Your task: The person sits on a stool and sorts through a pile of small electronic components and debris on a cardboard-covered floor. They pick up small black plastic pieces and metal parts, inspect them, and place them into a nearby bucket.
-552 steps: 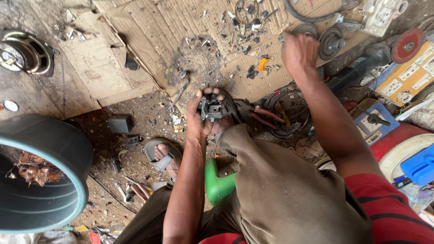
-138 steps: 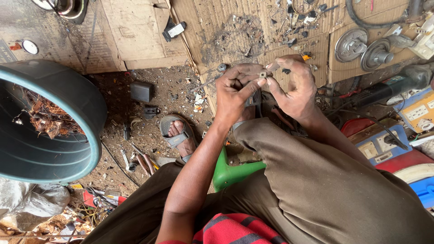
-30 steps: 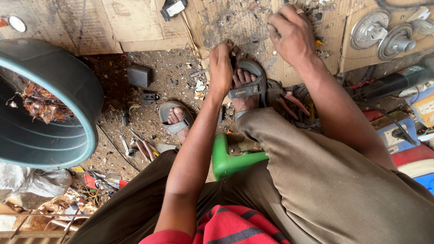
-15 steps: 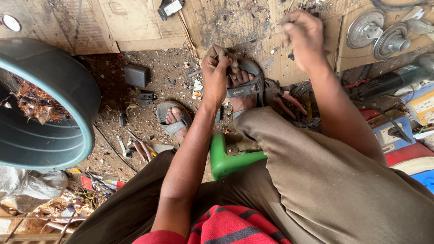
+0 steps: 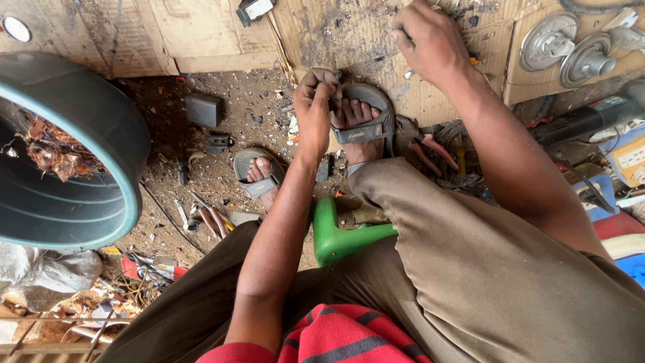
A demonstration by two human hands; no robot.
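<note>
Small dark metal part (image 5: 334, 75), pinched in my left hand (image 5: 316, 107), sits just above the toes of the foot in the grey strapped sandal (image 5: 363, 124), at the edge of the stained brown cardboard sheet (image 5: 336, 33); I see only a sliver of it past the curled fingers, so I cannot tell its shape. My left hand is closed tightly around it, thumb and fingertips bunched on top. My right hand (image 5: 430, 40) is out on the cardboard further away, fingers curled down among the loose bits there; I cannot tell whether it grips anything. To do this well, I judge the left hand should hold the part steady and low over the cardboard, so nothing dropped rolls into the dirt, and the right should pick deliberately from the scatter, not sweep it. Red-handled pliers (image 5: 430, 151) lie just beside the sandal, and a green plastic stool (image 5: 339, 235) shows beneath my knees.
</note>
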